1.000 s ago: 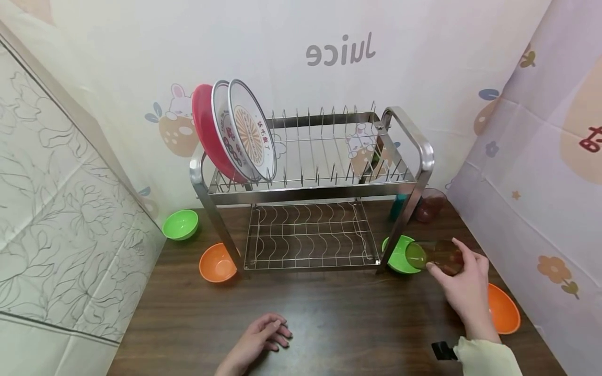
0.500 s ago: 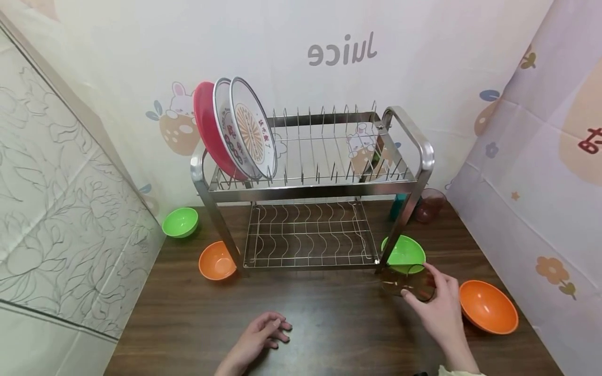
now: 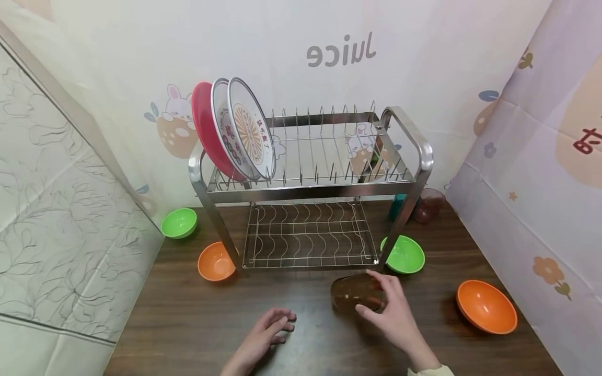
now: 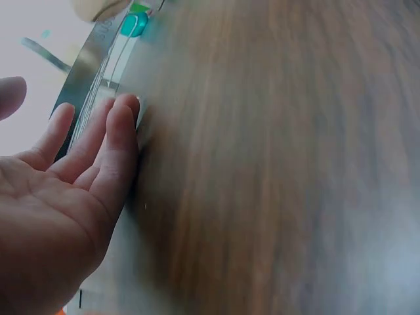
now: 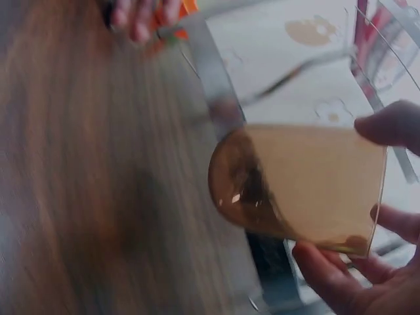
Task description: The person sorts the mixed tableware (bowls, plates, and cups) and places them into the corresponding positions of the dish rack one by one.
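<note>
A see-through brown drinking glass lies sideways in my right hand, held near its rim between thumb and fingers. In the right wrist view the glass shows its rounded base pointing away from the palm. It is in front of the dish rack, above the wooden table. My left hand hovers at or rests on the table front, fingers loosely bent; the left wrist view shows nothing in this hand. Whether it touches the table I cannot tell.
Upright in the rack's top tier stand a red plate and two white patterned plates. Green bowls and orange bowls flank the rack. Behind its right leg are a reddish glass and a teal cup.
My right hand has carried the brown glass leftward from beside the right green bowl to the front of the rack. The left hand has barely moved.
</note>
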`<state>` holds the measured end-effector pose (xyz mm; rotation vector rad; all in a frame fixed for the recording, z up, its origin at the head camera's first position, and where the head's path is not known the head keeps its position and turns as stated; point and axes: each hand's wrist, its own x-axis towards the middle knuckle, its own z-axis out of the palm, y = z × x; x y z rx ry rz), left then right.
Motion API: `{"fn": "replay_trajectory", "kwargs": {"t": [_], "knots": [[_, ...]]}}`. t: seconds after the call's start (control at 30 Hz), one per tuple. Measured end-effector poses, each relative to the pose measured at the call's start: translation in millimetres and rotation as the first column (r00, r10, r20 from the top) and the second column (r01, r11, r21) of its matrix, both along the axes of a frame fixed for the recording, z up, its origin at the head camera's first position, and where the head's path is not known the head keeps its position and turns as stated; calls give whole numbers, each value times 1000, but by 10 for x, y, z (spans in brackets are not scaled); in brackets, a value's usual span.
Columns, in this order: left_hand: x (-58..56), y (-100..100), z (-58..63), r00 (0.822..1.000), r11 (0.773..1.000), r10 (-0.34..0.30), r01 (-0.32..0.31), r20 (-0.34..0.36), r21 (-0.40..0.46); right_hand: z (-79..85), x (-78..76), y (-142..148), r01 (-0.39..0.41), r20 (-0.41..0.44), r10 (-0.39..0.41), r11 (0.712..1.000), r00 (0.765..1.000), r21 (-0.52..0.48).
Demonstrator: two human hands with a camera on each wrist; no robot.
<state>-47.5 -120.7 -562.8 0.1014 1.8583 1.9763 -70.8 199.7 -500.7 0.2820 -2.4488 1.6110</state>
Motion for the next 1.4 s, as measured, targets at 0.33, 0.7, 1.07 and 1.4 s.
{"fn": "replay_trajectory", "kwargs": {"t": [0.33, 0.7, 1.07, 1.4], "knots": [[-51, 273, 71, 1000, 995, -15, 16, -15, 102, -178, 41, -369, -202, 193, 234, 964, 953, -172], [-108, 418, 88, 999, 991, 53, -54, 6, 126, -256, 63, -454, -239, 128, 264, 953, 956, -184], [-94, 421, 78, 994, 982, 84, -93, 66, 163, -310, 125, -529, -231, 163, 277, 939, 947, -254], [-106, 331, 85, 996, 931, 56, -78, 72, 357, -319, 155, -613, -228, 226, 306, 921, 925, -314]]}}
